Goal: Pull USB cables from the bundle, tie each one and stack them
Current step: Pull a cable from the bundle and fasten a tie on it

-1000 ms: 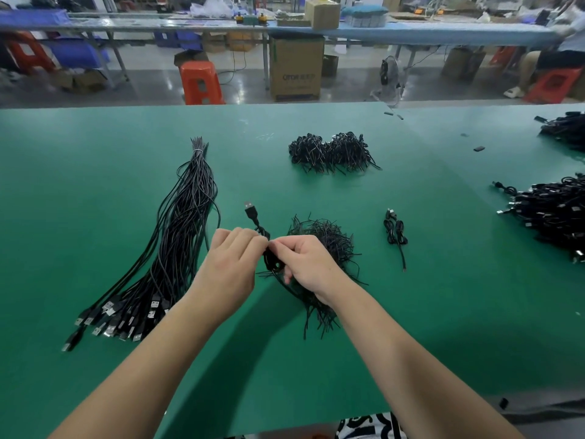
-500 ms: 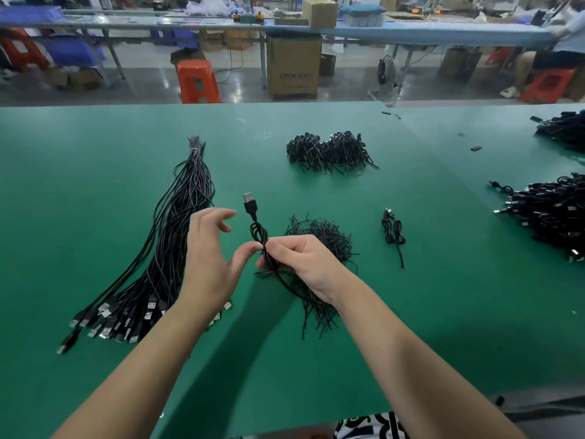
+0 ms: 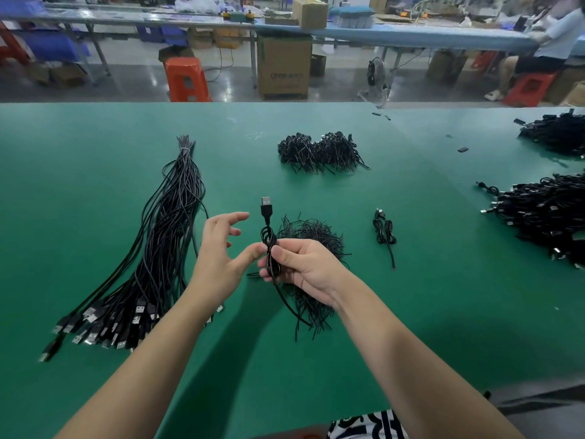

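— What were your hands doing at that moment?

— Your right hand [image 3: 304, 267] gripped the coiled USB cable [image 3: 269, 245] with the fingers curled around its loops, a little above the green counter [image 3: 427, 296]. The plug of this cable stood upright above your fist, and its loose tail hung down to the counter below the hand.

— And the left one?

— Your left hand [image 3: 218, 258] was spread out, fingers apart and slightly bent. Only the thumb tip touched the cable, just beside your right fingers. It held nothing.

— Where was the bundle?

— The bundle of USB cables [image 3: 158, 248] lay on the counter to the left of your left hand, tied together at the far end, with the plugs fanned out at the near end.

— What else was on the counter?

— A pile of black ties [image 3: 313, 236] lay under and behind your right hand. A second pile of ties [image 3: 319, 152] lay farther away, well apart from it. One tied cable [image 3: 384, 232] lay alone to the right of your right hand. A heap of cables [image 3: 544, 213] lay at the right edge, and another heap [image 3: 557, 133] behind it.
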Demonstrator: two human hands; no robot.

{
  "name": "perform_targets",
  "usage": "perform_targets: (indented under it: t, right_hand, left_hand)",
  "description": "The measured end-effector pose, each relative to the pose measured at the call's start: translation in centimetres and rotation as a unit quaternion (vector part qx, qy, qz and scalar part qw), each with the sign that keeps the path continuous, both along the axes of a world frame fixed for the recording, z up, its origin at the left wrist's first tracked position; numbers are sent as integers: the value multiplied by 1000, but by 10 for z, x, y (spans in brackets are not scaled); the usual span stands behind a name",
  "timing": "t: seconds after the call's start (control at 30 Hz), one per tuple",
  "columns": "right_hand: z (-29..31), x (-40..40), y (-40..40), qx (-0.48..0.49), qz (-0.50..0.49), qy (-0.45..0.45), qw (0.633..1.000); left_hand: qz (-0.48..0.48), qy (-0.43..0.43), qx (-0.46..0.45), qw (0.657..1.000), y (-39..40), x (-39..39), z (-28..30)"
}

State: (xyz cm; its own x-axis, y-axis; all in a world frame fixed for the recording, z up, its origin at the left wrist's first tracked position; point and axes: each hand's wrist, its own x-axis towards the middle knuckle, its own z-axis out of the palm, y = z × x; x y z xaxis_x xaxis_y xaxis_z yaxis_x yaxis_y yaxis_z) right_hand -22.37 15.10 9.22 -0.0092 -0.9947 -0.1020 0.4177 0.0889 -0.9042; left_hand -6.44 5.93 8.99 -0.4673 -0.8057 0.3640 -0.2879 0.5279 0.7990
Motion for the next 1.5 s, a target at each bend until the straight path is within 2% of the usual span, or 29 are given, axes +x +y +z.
perform_targets:
  t: [0.17, 0.23, 0.3, 0.37, 0.43, 0.53, 0.63, 0.73, 0.87, 1.0, 1.17, 1.33, 1.47, 1.5]
  right_hand:
    - [-3, -12, -1, 29, -32, 54, 998]
    - [-3, -19, -2, 44, -60, 76, 994]
    - [-1, -29, -3, 61, -95, 117, 987]
    - [0, -44, -4, 91, -145, 251, 953]
    - [-1, -61, -6, 121, -187, 395, 891]
    - [-6, -87, -11, 161, -240, 480, 828]
    - [-11, -116, -19, 215, -257, 552, 764]
    - [-17, -150, -28, 293, -226, 615, 696]
    - [-31, -191, -40, 389, -210, 638, 630]
    - [-44, -214, -49, 426, -232, 638, 598]
    - [-52, -223, -64, 427, -215, 667, 572]
    - [-63, -228, -64, 435, -193, 704, 527]
    - [-66, -232, -58, 430, -177, 753, 466]
    - [-66, -233, -56, 432, -176, 748, 472]
  left_hand:
    - [-8, -30, -6, 999, -7, 0, -7]
    - [13, -81, -22, 996, -17, 3, -16]
    - [66, -173, -60, 981, -31, 8, -30]
    - [110, -303, -89, 943, -44, 15, -49]
    - [111, -407, -73, 904, -55, 23, -71]
    - [64, -482, -40, 873, -70, 33, -96]
    - [44, -487, -48, 871, -77, 37, -109]
    - [60, -477, -72, 874, -75, 37, -117]
    - [53, -475, -75, 875, -75, 36, -122]
    - [59, -466, -80, 879, -75, 36, -124]
    - [62, -460, -80, 882, -75, 36, -124]
    - [64, -456, -80, 884, -73, 36, -122]
    - [65, -454, -78, 885, -73, 35, -121]
    - [66, -453, -78, 886, -73, 35, -121]
